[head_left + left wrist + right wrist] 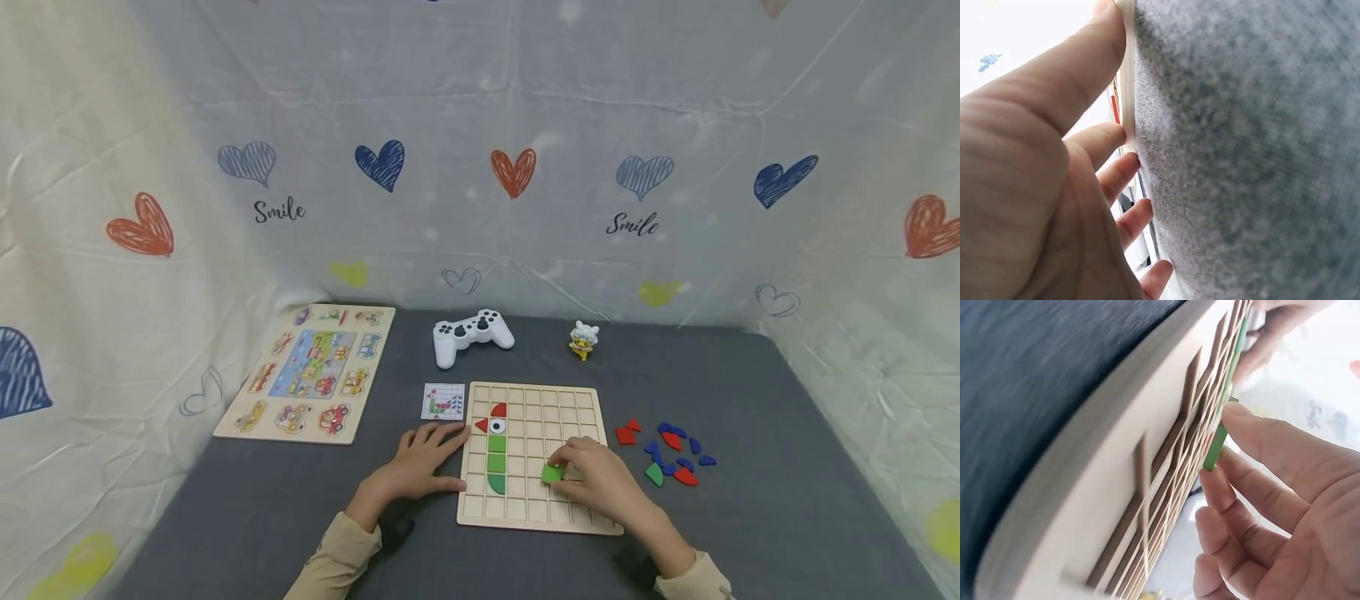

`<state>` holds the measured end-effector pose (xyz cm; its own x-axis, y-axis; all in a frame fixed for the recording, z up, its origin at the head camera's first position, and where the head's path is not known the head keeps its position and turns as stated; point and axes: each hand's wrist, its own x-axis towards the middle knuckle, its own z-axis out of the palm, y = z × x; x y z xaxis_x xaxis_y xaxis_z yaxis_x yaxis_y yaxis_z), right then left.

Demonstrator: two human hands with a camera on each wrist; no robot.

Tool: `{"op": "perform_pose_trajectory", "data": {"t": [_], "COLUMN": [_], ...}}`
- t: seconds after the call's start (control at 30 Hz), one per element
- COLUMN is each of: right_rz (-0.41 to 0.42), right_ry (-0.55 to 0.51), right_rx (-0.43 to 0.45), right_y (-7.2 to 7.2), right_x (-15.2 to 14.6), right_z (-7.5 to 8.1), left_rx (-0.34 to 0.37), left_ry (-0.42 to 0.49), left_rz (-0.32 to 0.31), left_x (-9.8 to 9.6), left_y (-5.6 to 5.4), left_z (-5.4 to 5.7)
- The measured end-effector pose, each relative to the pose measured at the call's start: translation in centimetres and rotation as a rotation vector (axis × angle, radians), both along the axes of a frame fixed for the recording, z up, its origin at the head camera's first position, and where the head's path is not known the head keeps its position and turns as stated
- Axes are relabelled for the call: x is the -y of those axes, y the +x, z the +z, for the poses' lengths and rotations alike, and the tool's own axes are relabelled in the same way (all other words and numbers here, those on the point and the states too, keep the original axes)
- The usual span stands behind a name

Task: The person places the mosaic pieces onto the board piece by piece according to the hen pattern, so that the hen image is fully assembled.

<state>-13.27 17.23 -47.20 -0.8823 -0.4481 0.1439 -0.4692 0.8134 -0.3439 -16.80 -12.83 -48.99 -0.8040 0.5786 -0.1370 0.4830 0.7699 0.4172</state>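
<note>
Pinching green tile (pixel 552 474) at its nine o'clock, right hand (pixel 597 478), the nearer, sits over gridded board (pixel 534 417), roughly four o'clock from placed green squares (pixel 497 446); left hand (pixel 422 460), fingers spread, touches board's edge at nine o'clock.

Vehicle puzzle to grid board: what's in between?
Head view shows the pattern card and, nearer the camera, the left hand touching the grid board.

puzzle board (pixel 272 408) left of grid board (pixel 533 408) | loose pieces (pixel 671 442) right | controller (pixel 472 333) behind
</note>
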Motion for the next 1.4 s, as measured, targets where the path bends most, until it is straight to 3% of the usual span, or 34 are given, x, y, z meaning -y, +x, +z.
{"op": "perform_pose_trajectory", "data": {"t": [0.5,1.13,1.4], "right_rz": [0.099,0.090,0.082], "right_ry": [0.011,0.009,0.020], "right_rx": [0.002,0.032,0.029], "right_y": [0.0,-0.3,-0.1], "right_x": [3.2,4.3,4.1], "right_z": [0.1,-0.4,-0.3], "left_rx": [-0.037,-0.035,-0.016], "left_ry": [0.003,-0.019,-0.006], "left_rz": [-0.002,0.026,0.022], "left_x": [0.0,-0.3,-0.3], "left_y": [0.2,0.2,0.3], "left_z": [0.0,-0.1,0.4]}}
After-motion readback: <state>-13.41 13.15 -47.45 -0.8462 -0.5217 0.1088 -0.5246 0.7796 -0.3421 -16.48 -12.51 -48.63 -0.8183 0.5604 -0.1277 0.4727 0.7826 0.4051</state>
